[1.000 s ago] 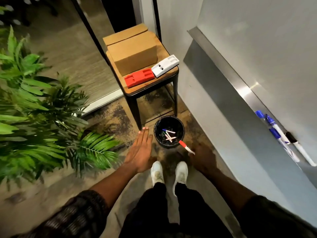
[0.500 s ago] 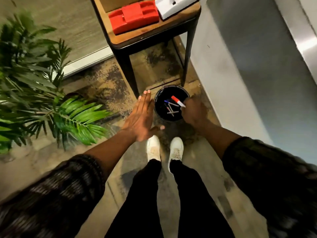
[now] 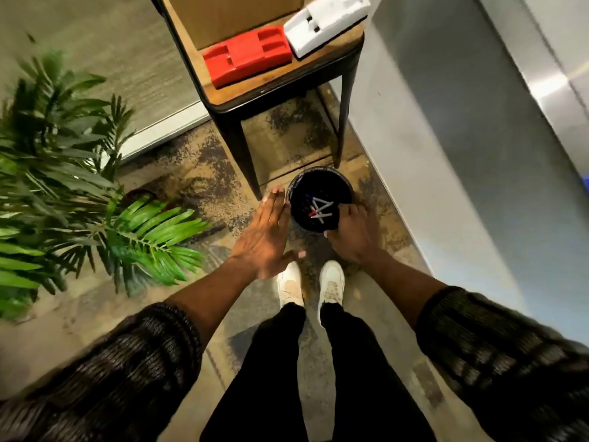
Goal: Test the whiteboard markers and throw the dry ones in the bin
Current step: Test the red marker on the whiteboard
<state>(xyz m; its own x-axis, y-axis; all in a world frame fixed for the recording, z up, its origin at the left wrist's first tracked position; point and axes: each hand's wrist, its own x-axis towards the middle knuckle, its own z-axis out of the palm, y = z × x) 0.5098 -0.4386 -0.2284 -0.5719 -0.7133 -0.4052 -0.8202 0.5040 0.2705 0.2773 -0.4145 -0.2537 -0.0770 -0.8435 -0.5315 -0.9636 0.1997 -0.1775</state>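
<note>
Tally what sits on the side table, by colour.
Red: 1, the red plastic tray
White: 1, the white plastic tray
Brown: 1, the cardboard box
Total: 3

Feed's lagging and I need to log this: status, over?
Left grip flat, fingers straight, beside bin. Right grip loosely curled at rim, nothing seen in it. Red-capped marker lying in bin. Nothing blocking.

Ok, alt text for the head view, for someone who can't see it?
Looking down, a person's right hand hangs loosely curled and empty over a black bin holding several markers. The left hand is flat and open beside the bin's rim.
</note>
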